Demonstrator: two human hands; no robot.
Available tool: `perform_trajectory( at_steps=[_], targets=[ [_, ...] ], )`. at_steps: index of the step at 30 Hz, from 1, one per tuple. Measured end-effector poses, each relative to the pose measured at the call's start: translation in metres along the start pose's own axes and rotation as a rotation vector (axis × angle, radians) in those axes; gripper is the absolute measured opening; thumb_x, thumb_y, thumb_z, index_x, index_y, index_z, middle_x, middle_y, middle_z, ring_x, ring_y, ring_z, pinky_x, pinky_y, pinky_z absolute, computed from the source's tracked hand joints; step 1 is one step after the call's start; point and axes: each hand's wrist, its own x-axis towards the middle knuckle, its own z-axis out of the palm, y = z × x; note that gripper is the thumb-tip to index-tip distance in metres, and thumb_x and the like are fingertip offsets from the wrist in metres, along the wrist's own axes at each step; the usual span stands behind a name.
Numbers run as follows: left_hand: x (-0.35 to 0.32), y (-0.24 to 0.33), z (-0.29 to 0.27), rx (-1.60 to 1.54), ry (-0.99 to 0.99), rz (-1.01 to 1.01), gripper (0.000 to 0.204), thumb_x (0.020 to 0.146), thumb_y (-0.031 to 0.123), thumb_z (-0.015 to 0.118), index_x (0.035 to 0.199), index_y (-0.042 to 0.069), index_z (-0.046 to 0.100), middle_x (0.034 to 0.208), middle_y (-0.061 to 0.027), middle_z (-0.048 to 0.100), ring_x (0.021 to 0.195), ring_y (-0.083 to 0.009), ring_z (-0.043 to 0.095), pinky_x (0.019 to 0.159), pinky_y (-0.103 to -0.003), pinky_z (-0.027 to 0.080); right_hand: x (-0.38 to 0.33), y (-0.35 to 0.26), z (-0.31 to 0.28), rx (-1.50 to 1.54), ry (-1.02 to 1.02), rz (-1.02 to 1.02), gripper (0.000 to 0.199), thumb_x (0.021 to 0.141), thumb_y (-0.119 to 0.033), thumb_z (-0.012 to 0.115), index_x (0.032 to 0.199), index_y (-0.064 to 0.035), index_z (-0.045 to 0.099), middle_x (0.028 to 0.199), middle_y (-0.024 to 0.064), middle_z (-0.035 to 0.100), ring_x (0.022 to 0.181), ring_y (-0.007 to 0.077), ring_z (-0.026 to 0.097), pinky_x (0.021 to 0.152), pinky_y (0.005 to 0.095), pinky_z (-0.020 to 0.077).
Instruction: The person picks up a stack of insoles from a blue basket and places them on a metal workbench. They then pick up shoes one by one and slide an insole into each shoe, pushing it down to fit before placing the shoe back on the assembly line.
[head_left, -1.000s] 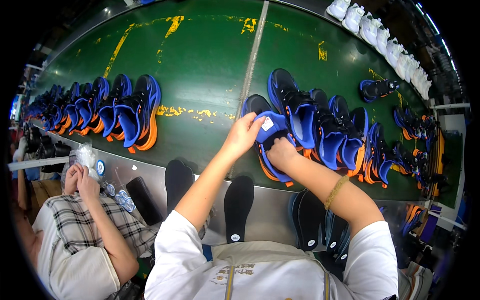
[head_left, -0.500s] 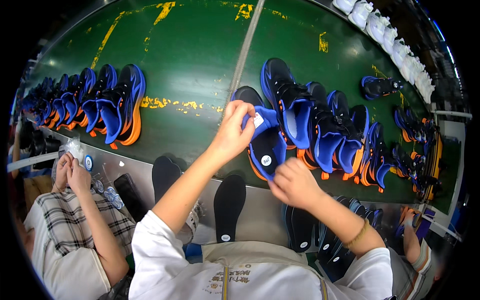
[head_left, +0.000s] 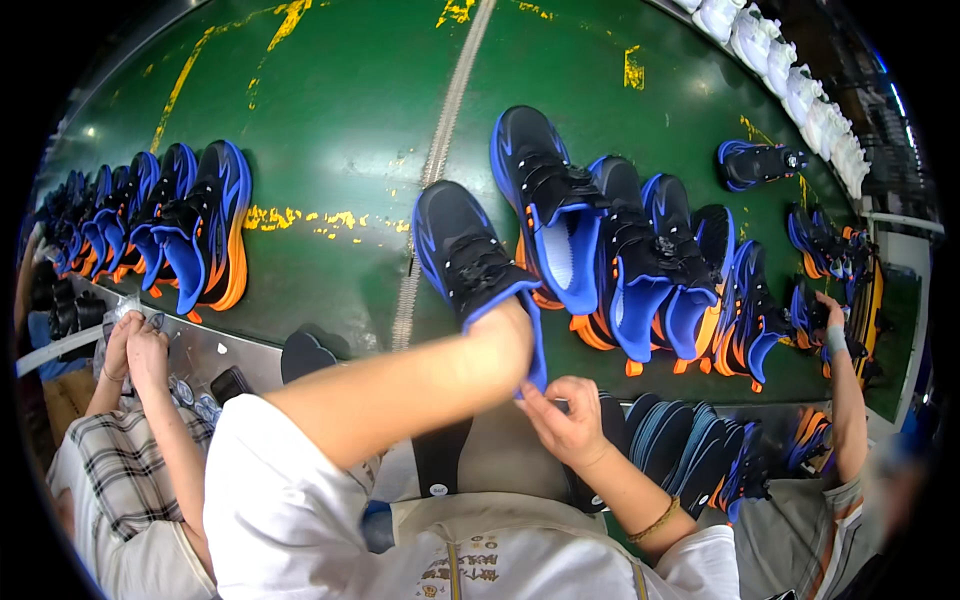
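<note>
A black sneaker (head_left: pixel 458 240) with blue trim and an orange sole lies in front of me on the green belt, toe pointing away. My left hand (head_left: pixel 508 332) is pushed into its opening, so its fingers are hidden inside. At the shoe's heel, my right hand (head_left: pixel 568 418) pinches the blue collar edge between thumb and fingers. Just to the right stands another black-and-blue sneaker (head_left: pixel 545 205), its pale lining showing. Under my left forearm, a black insole (head_left: pixel 440 462) with a round white sticker is partly covered.
More sneakers (head_left: pixel 640 265) line the belt (head_left: pixel 330 120) on the right, with another row (head_left: pixel 205 225) at left. Several insoles (head_left: pixel 672 440) are stacked at the near edge. White shoes (head_left: pixel 785 70) stand far right. Co-workers' hands (head_left: pixel 140 345) are at left, and a co-worker's arm (head_left: pixel 848 400) reaches in at right.
My left hand has gone from the shoe's tongue down into its opening. My right hand now pinches the heel collar. At right, a co-worker's arm has reached to the shoes.
</note>
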Motion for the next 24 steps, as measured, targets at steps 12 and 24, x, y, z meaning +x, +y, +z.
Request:
perform_trajectory(
  at_steps=[12, 24],
  targets=[
    [0.006, -0.036, 0.014, -0.111, 0.091, 0.229, 0.028, 0.074, 0.019, 0.054, 0.097, 0.007, 0.063, 0.101, -0.0109, 0.060, 0.097, -0.0270, 0.055, 0.080, -0.035, 0.041, -0.011, 0.011, 0.008, 0.095, -0.030, 0.039, 0.036, 0.062, -0.010, 0.075, 0.095, -0.0136, 0.062, 0.082, 0.0014, 0.045, 0.076, 0.0180, 0.050, 0.065, 0.0306, 0.0386],
    [0.016, -0.044, 0.022, -0.165, 0.098, 0.281, 0.028, 0.073, 0.018, 0.054, 0.098, 0.007, 0.063, 0.103, -0.0111, 0.060, 0.098, -0.0274, 0.055, 0.080, -0.037, 0.042, -0.008, 0.010, 0.008, 0.162, -0.063, 0.086, 0.035, 0.062, -0.010, 0.075, 0.094, -0.0136, 0.062, 0.081, 0.0013, 0.045, 0.076, 0.0190, 0.050, 0.065, 0.0329, 0.0391]
  ],
)
